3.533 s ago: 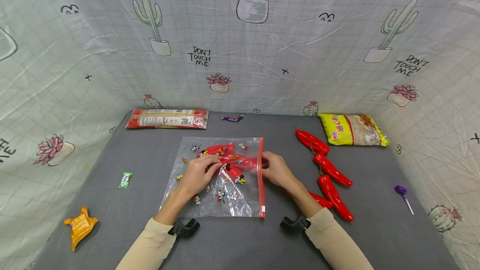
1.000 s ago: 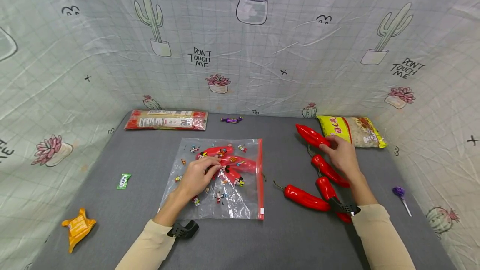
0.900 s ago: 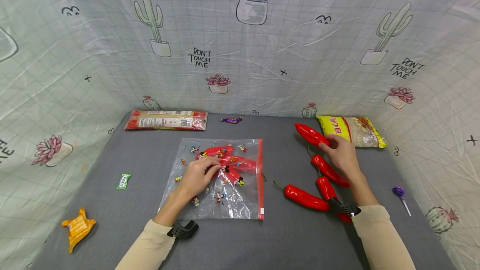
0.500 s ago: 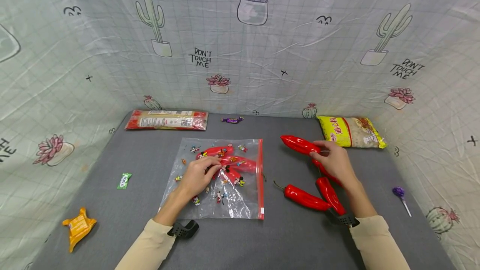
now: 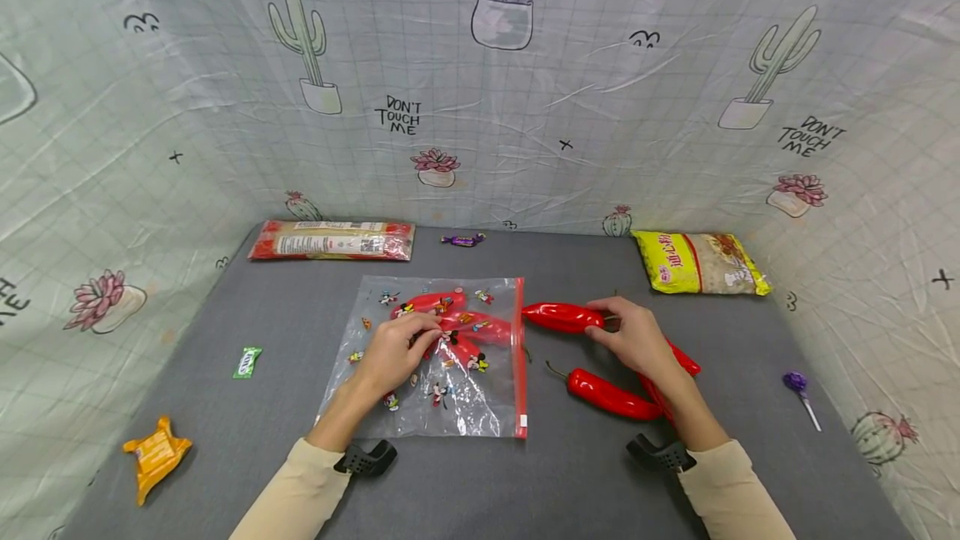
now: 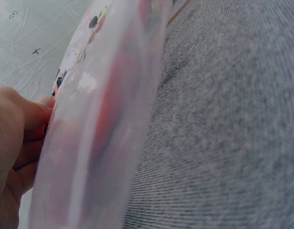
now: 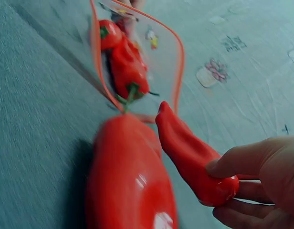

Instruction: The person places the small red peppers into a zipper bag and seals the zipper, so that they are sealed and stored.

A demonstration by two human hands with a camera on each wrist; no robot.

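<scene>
Holding a red pepper in the right hand, pinched near its broad end between thumb and fingers, tip foremost at the red-edged mouth of a clear printed bag; cannot tell whether touching that edge or slightly past it. Brought across leftward and nearer a moment ago from just beside the yellow food packet, and now turned level with the opening. Leaves for this one, as far as can be judged, only the passage through the mouth. Pinching the bag's film with the curled left hand, well back from the opening and in the same place as before; probably helping to keep the mouth parted, as in the right wrist view. Contains several peppers already, with a green stem poking past the edge. Leaves three loose peppers outside, right of the bag, partly hidden. All spread over a dark grey tabletop, finely ribbed in the left wrist view. Bears along the far edge a flat red-ended packet and a purple-wrapped sweet; at left, a green sweet and an orange-wrapped packet; at right, a purple lollipop. Closed in behind and at both sides by pale, creased cloth printed with cacti.
</scene>
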